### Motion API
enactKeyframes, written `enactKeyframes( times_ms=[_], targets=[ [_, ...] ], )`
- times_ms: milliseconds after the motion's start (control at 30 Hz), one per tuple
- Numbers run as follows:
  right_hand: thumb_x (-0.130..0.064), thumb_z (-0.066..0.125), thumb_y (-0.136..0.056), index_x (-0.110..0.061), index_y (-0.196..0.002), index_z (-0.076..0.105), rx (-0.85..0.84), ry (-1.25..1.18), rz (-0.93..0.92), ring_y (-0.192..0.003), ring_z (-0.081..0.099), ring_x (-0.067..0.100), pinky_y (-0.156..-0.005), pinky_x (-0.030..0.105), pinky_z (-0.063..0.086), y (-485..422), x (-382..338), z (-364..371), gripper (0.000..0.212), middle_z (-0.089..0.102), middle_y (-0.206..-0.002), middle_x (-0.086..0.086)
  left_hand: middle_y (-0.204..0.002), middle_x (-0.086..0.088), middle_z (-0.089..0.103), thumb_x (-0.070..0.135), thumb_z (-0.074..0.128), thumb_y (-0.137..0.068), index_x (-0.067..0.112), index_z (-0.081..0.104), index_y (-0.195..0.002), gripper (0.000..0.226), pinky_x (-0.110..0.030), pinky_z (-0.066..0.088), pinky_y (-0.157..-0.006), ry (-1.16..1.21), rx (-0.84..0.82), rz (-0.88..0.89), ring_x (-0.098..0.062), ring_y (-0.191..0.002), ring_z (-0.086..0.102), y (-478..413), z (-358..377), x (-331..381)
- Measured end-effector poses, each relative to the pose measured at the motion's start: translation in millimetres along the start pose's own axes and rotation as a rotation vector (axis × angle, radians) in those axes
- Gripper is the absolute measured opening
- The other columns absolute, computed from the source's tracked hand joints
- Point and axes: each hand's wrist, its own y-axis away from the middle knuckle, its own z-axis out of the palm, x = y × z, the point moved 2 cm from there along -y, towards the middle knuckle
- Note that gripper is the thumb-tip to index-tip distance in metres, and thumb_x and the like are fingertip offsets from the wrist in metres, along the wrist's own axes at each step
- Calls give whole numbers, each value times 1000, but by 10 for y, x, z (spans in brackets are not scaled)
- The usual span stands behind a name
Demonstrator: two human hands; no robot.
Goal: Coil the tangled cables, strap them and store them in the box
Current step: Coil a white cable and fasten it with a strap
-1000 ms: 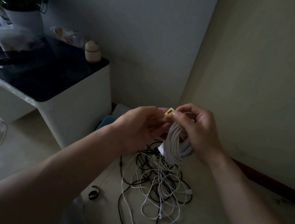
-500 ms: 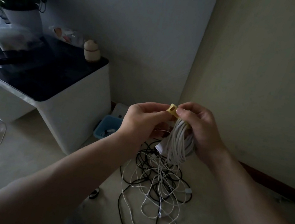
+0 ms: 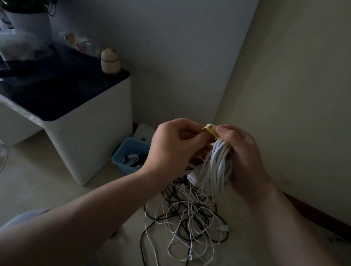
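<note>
Floor holds tangled cables (image 3: 187,225); above them, right hand (image 3: 240,162) grips white coil (image 3: 217,165), left hand (image 3: 172,146) pinches yellow strap (image 3: 210,131) atop it.

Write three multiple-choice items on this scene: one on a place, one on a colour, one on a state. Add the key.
1. Where does the blue box stand?
A. On a wall shelf
B. On the floor beside the white cabinet
C. On the person's lap

2. What colour is the strap on the coiled white cable?
A. Red
B. Yellow
C. Black

3. How do the tangled cables lie?
A. In neat strapped coils
B. Packed inside the box
C. In a loose heap, black and white mixed

Key:
1 B, the box sits on the floor against the cabinet's side.
2 B, the left hand pinches a yellow strap atop the coil that the right hand grips.
3 C, black and white leads cross one another on the floor below the hands.
</note>
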Motion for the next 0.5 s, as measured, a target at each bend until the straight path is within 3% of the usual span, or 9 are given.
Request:
enactKeyframes(
  times_ms=[100,167,300,400,500],
  targets=[
    [-24,56,-92,-9,-76,62,-48,-59,21,-68,57,26,-66,34,51,9,-2,3,23,56,-72,14,-83,-10,77,13,79,-85,9,74,-92,9,-30,61,-67,101,-36,-39,-26,-77,76,-8,-10,4],
    [-28,53,-94,-5,-82,62,-80,-111,71,-72,57,26,-70,37,50,16,-1,9,27,57,-74,16,-86,-13,77,15,80,-84,10,75,-92,11,-28,59,-66,176,-75,-89,-25,-76,75,-12,-22,0],
    [-33,54,-95,25,-112,41,-118,-164,126,-96,37,44,-87,56,32,41,-18,52,62,35,-102,56,-83,-10,74,21,84,-73,9,74,-91,23,-24,56,-60,344,-178,-165,-18,-69,70,-21,-1,-19],
    [-31,53,-96,14,-109,48,-129,-165,139,-104,34,42,-89,57,29,56,-45,78,47,41,-109,36,-85,-11,73,23,87,-65,12,72,-89,30,-25,57,-62,405,-224,-182,-19,-71,70,-41,6,-37],
    [-30,51,-96,22,-122,43,-151,-131,133,-109,39,46,-99,69,32,48,-17,58,58,40,-114,48,-92,-13,74,26,89,-61,14,73,-91,36,-27,58,-68,410,-244,-177,-22,-78,72,-62,-10,-42]
  ],
)
